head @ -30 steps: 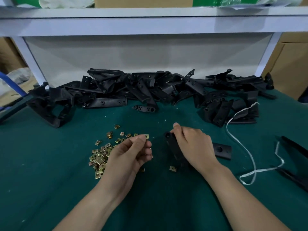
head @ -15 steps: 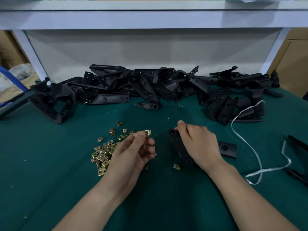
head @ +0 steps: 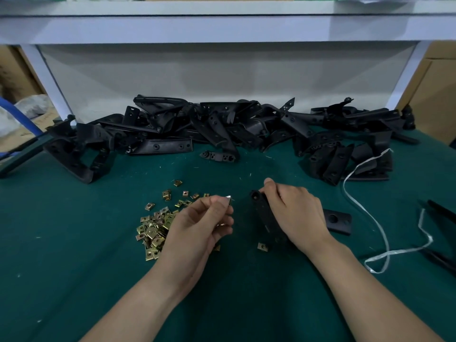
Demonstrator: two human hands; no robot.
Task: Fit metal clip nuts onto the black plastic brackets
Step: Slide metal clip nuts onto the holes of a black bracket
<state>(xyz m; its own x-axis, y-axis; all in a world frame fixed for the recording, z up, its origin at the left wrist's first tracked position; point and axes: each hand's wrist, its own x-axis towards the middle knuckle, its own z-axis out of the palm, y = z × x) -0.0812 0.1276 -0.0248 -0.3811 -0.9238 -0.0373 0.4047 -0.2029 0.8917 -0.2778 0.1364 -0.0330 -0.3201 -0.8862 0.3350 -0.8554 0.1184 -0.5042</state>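
Seen from the head camera, a person works at a table covered in green cloth. The left hand is curled, its thumb and forefinger pinching a single metal clip nut at their tips. Just to its right, with a narrow gap between, the right hand wraps around a long black plastic bracket. The thumb sits at the bracket's far end, and the near end reaches down toward the cloth.

A loose pile of brass-coloured clip nuts lies on the cloth at the left, partly hidden by the left hand. One stray nut lies beside the near end of the held bracket. A small black plate lies flat just right of the right hand.

A long heap of black brackets runs left to right across the far side of the table, against a white back panel under a white shelf. A white strip loops over the cloth at the right, near dark parts at the right edge that cannot be made out. A cardboard box stands beyond the right post.
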